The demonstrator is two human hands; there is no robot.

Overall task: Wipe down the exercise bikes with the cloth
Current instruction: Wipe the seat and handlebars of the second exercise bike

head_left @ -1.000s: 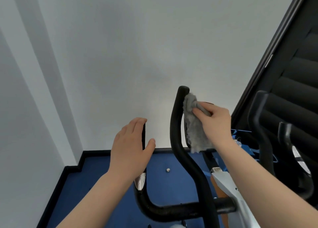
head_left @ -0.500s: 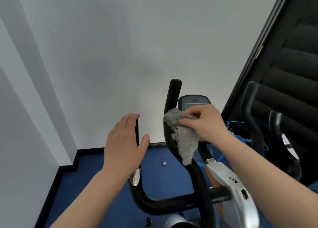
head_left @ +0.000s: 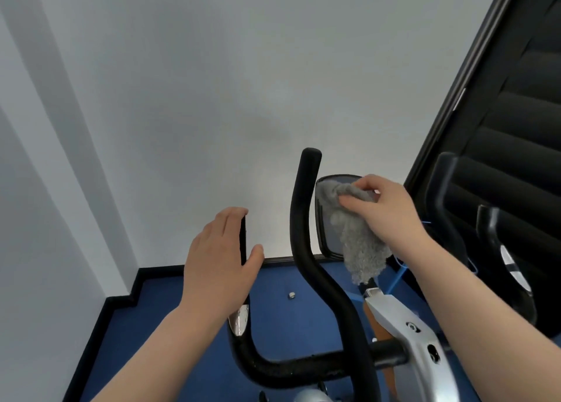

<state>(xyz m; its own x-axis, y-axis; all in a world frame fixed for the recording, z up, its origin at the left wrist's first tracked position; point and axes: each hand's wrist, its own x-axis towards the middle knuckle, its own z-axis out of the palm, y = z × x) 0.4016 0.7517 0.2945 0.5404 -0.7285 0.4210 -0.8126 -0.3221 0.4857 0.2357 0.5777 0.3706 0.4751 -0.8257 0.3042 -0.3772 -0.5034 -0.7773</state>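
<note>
An exercise bike stands right below me, with black foam handlebars (head_left: 306,250) and a silver frame (head_left: 406,328). Its dark console screen (head_left: 326,219) sits between the two bars. My right hand (head_left: 385,210) holds a grey fluffy cloth (head_left: 358,243) pressed against the console, and the cloth's lower end hangs loose. My left hand (head_left: 221,262) rests on the upright left handlebar grip (head_left: 243,240), fingers wrapped loosely around it.
A second bike's black handlebars (head_left: 491,250) stand close on the right, in front of a dark shuttered panel (head_left: 516,128). A white wall faces me. Blue floor (head_left: 145,316) with black skirting lies below, and a small metal nut (head_left: 291,295) lies on it.
My right hand has carried the cloth from the right handlebar, where it slid downward, over to the console screen. The left hand has stayed on its grip.
</note>
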